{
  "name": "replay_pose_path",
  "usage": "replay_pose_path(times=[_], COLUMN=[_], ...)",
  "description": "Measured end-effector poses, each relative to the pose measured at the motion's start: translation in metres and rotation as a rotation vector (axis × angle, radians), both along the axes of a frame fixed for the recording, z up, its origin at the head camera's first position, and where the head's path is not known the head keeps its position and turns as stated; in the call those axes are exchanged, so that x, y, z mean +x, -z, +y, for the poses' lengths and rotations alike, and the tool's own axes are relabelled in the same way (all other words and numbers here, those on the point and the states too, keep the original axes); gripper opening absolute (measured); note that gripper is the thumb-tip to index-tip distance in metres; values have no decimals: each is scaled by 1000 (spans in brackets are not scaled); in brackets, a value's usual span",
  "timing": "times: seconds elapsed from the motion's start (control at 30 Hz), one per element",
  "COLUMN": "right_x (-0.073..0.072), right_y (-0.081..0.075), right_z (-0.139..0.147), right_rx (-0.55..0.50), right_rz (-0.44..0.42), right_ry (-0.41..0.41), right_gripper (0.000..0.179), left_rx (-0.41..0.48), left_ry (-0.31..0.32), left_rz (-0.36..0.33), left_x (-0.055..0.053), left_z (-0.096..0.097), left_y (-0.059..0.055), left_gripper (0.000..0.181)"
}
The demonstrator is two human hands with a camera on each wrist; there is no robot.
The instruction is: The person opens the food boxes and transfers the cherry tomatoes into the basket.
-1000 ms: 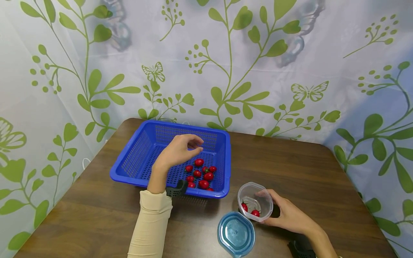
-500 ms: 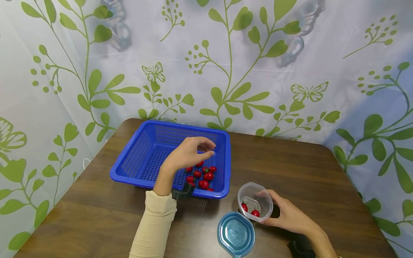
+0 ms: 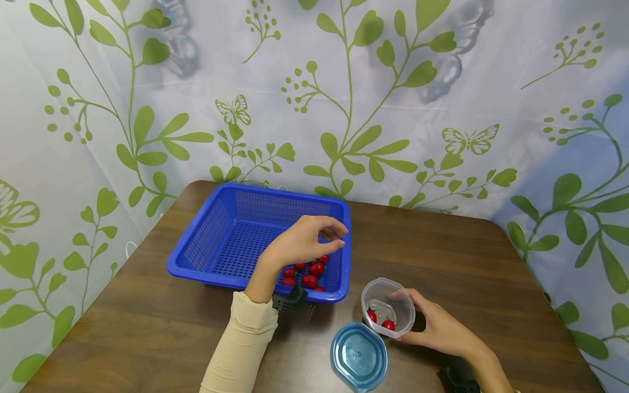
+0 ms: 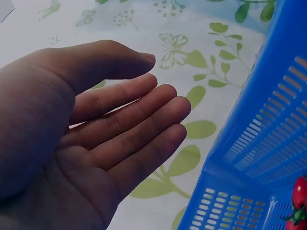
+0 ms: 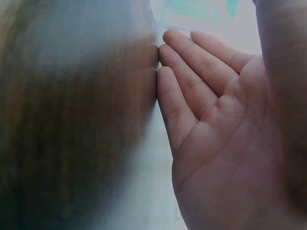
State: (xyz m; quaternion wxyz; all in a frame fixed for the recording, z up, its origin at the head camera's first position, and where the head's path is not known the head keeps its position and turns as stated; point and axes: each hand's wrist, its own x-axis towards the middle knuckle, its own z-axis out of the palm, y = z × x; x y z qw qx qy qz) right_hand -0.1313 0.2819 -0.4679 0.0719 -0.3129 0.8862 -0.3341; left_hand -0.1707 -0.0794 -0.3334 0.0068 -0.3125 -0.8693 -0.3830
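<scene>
My left hand [image 3: 307, 240] is over the right part of a blue plastic basket [image 3: 196, 273]. Its fingers are loosely bent, and the left wrist view shows the palm with nothing in it. Below it, several red cherry tomatoes [image 3: 317, 268] lie on the basket floor, some of them hidden by the hand. My right hand [image 3: 437, 325] holds a small clear plastic container [image 3: 405, 305] by its right side, fingers behind and thumb at the near rim. Two cherry tomatoes [image 3: 388, 325] show inside the tilted container.
A teal lid [image 3: 360, 357] lies on the brown wooden table [image 3: 442, 240], just left of and nearer than the container. Behind the table hangs a white cloth [image 3: 295, 147] printed with green leaves. The basket's right rim stands between the tomatoes and the container.
My left hand has moved right across the basket toward its right rim, its fingers still loosely bent and holding nothing. The right hand and the container have stayed in place.
</scene>
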Motion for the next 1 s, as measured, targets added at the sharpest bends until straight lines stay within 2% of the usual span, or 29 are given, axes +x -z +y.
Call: replay_pose_path(times=[0.27,0.67,1.0], right_x=[-1,0,0], right_y=[-1,-1,0], right_z=[0,0,1], right_rx=[-15,-19,-24], right_rz=[-7,-2,-13], right_ry=[-6,-10,-17], right_gripper=[78,78,78], left_rx=[-20,-44,-80], left_ry=[49,145,195], left_rz=[13,-45,-52], left_x=[3,11,14], left_z=[16,42,57], left_y=[-1,0,4], left_gripper=[25,26,28])
